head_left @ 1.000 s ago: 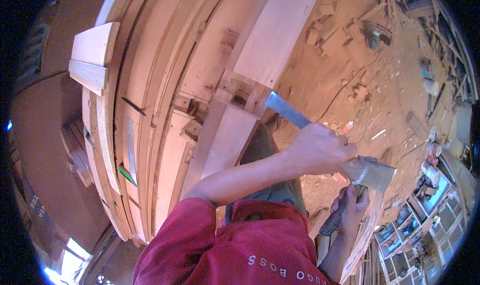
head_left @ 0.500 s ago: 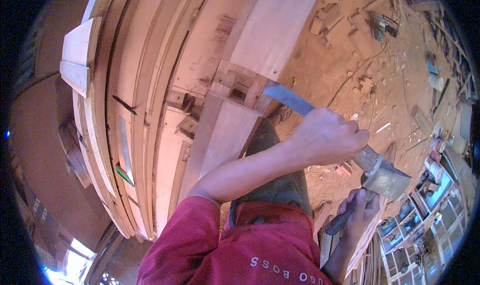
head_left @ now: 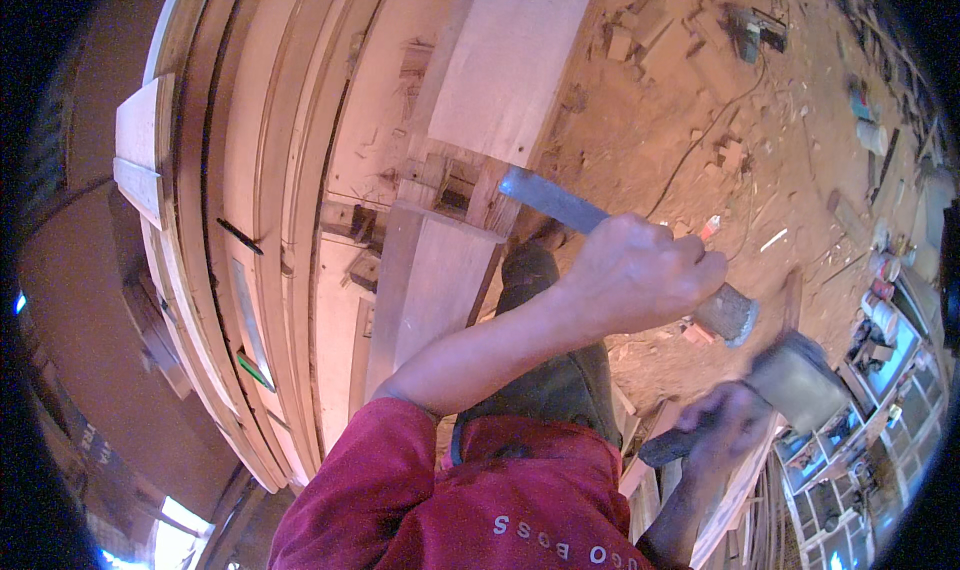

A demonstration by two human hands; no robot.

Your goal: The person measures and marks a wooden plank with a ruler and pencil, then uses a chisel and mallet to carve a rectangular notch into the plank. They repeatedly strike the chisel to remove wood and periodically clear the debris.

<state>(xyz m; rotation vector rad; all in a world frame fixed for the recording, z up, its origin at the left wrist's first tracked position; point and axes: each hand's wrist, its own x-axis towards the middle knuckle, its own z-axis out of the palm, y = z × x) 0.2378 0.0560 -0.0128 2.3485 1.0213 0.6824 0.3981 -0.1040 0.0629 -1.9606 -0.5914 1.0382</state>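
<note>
My left hand is closed around a chisel with a broad flat metal blade. Its wooden handle sticks out past my fist, ending in a pale, worn butt. The blade's tip lies at the edge of a square mortise cut in a wooden beam. My right hand, blurred by motion, is wrapped round the dark handle of a hammer with a broad, blocky grey head. The hammer head is apart from the chisel's butt, to its lower right.
Long boards lie side by side left of the beam, with a green-handled tool among them. Wood offcuts and a dark cord litter the earthen floor. At the right stands a blue-topped shelf or rack with small items.
The hammer has swung away from the chisel's butt, down and to the right. My left hand keeps its hold on the chisel; the view has shifted slightly.
</note>
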